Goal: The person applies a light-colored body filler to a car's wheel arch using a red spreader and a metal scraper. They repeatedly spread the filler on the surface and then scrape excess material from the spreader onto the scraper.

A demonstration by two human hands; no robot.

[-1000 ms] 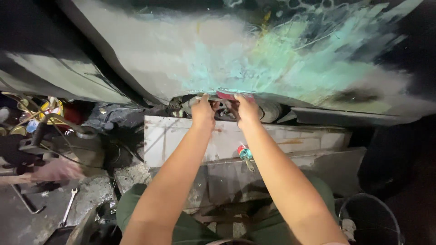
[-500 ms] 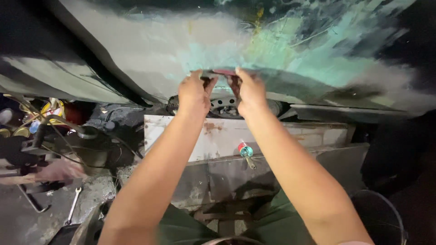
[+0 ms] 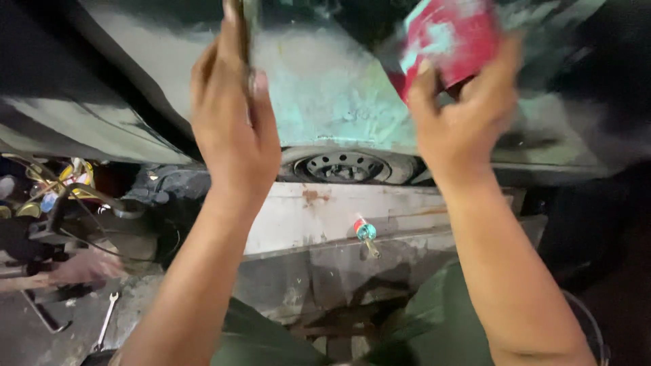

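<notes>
Two hands (image 3: 234, 112), one red pad (image 3: 447, 41)

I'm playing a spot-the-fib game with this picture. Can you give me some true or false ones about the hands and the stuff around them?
1. The right hand holds a red pad smeared with teal. True.
2. The left hand is empty. False: it grips a thin flat tool whose top runs out of view.
3. Both hands are raised in front of a panel stained teal. True.
4. A wrench lies on the wheel. False: it lies on the ground at lower left; the wheel sits under the panel.
5. Another person's hand shows at the left. True.
</notes>
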